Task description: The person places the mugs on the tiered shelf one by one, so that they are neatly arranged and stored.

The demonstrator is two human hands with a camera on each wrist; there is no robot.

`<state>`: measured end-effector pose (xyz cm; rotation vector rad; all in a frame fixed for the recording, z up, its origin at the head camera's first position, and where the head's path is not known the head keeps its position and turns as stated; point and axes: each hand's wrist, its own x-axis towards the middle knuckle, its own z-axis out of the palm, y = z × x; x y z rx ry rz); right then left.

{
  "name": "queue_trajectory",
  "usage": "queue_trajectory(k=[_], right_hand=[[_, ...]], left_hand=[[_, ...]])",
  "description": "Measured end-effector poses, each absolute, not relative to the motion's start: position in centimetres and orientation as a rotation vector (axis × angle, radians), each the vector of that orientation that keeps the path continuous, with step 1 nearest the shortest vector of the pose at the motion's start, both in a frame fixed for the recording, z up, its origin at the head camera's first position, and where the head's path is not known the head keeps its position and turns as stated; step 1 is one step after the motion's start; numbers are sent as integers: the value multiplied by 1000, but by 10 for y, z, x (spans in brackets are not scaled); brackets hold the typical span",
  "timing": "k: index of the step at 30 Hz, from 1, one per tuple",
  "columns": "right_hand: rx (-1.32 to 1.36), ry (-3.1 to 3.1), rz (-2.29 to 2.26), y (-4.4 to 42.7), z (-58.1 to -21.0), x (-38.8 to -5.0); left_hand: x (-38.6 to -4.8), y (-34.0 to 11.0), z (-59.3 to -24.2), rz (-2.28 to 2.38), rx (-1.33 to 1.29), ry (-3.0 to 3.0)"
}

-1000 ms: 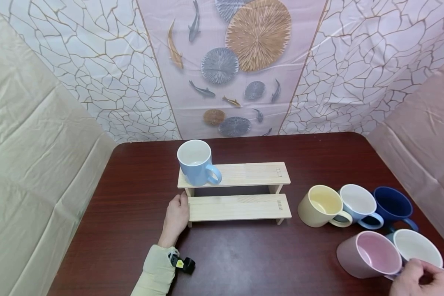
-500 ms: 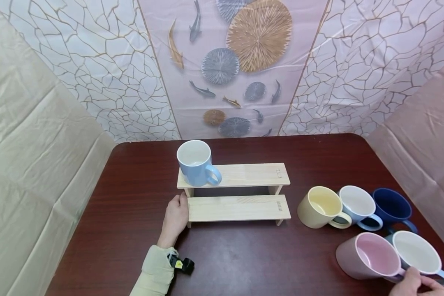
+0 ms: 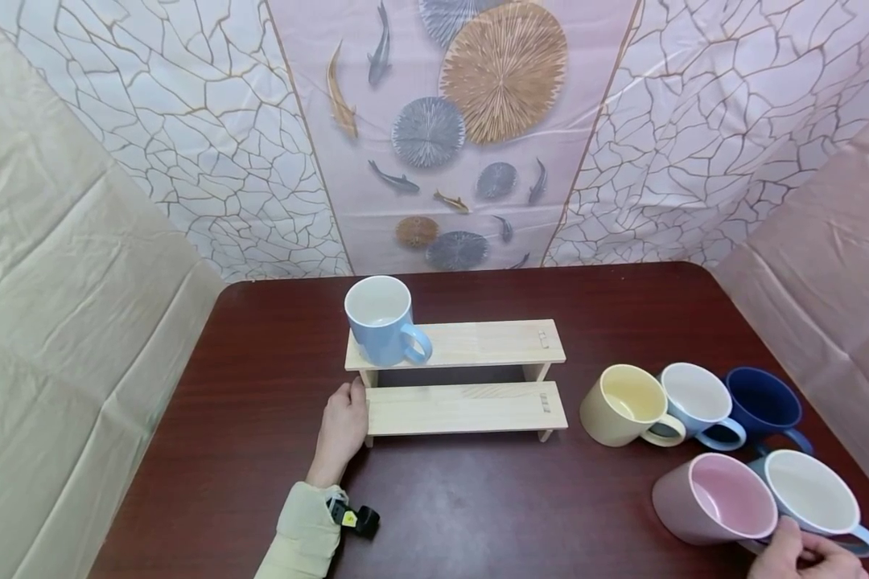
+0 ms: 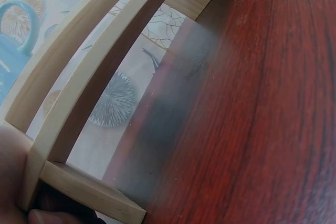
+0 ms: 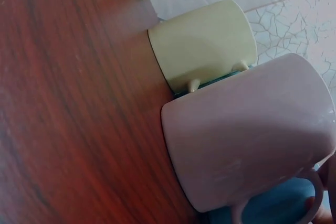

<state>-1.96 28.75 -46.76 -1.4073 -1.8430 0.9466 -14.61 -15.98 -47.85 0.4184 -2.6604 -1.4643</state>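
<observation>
A light blue mug stands on the left end of the upper shelf of a two-tier wooden rack. My left hand grips the rack's left end at the lower shelf; in the left wrist view part of the hand shows against the wood. At the lower right, my right hand holds the handle of a pink mug, which is upright on the table. The right wrist view shows the pink mug large, with fingertips at its handle.
Beside the pink mug stands a mug with a white inside and blue handle. Behind them are a yellow mug, a light blue mug and a dark blue mug. Patterned cloth hangs behind the table.
My right hand has moved left and taken hold of the pink mug's handle, uncovering the neighbouring mug's handle. The left hand stays on the rack.
</observation>
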Motion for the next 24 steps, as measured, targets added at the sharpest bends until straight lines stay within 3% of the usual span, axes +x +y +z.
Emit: queue_trajectory(k=[7,15,18,24], right_hand=[[-1381,-1963,910,292,-468,-21],[-1140,-1807,1065,295,-479,-16],[-1083,-1705,1297,296,-477,-16],[-1231,-1596,1694,308,-478,-15]], left_hand=[[-144,-162,-480,-1491,427,-2655],[-144,-162,-482,-1484,429,-2660],[-144,-162,-481,-1487,440,-2663],[-144,-162,-481,-1470,428,-2668]])
